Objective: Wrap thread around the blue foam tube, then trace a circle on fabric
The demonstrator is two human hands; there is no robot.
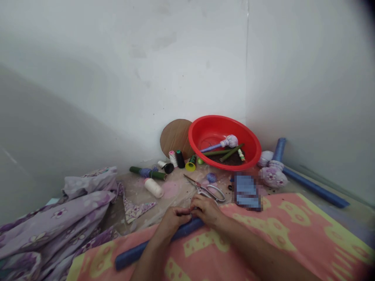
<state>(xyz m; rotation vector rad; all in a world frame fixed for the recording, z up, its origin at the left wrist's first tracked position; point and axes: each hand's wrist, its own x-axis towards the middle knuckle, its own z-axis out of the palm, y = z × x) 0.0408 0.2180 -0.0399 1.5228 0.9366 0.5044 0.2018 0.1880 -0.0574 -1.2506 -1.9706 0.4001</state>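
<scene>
Both hands are half closed, the thumb and fingers of the left hand (172, 221) meeting those of the right hand (207, 210) in a fine pinch just over the far end of a blue-covered rod (182, 232). I cannot tell whether something thin is caught between them. The rod slants from lower left toward the centre of the frame, under the left wrist.

For work this small, I'd keep the wrists low and steady, pinch with the very tips, and pull evenly so that nothing slackens or bunches. The rod looks ready to roll; a light press would settle it.

Beneath lies a pink and yellow cloth (293, 230), along the bottom. Beyond it, on the surface (175, 195), scissors (202, 190) rest just past the right hand, near a blue ball (211, 177); a white spool (154, 188) lies left of centre. Floral fabric (76, 210) heaps at lower left. Farther back, a red basin (258, 150) tilts beside a cardboard disc (174, 138), against pale walls (146, 70) that meet right of centre.
</scene>
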